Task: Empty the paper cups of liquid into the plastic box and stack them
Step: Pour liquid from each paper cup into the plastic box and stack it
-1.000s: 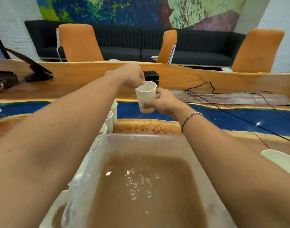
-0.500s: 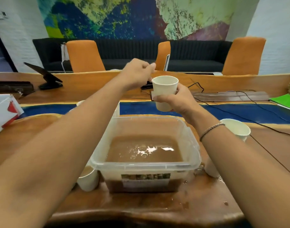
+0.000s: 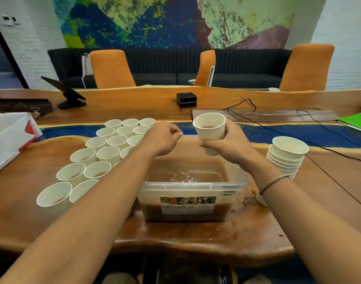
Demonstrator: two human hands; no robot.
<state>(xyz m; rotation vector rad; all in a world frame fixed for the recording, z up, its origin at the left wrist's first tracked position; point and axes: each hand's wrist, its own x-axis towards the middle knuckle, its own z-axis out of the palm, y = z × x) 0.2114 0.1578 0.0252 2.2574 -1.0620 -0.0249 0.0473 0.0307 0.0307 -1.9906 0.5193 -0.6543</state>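
cups [image 3: 125,151] partly behind left forearm [image 3: 114,191]

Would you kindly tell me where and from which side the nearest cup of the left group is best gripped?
Probably round the side wall of the nearest cup, below its rim, coming from the near left: other cups crowd its right and far sides. It stands upright, open-topped, with brown liquid inside, so a level sideways grasp suits it.

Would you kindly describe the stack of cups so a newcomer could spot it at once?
Find the plastic box of brown liquid. Right of it stands the cup stack. Unlike the single cups left of the box, these are nested.
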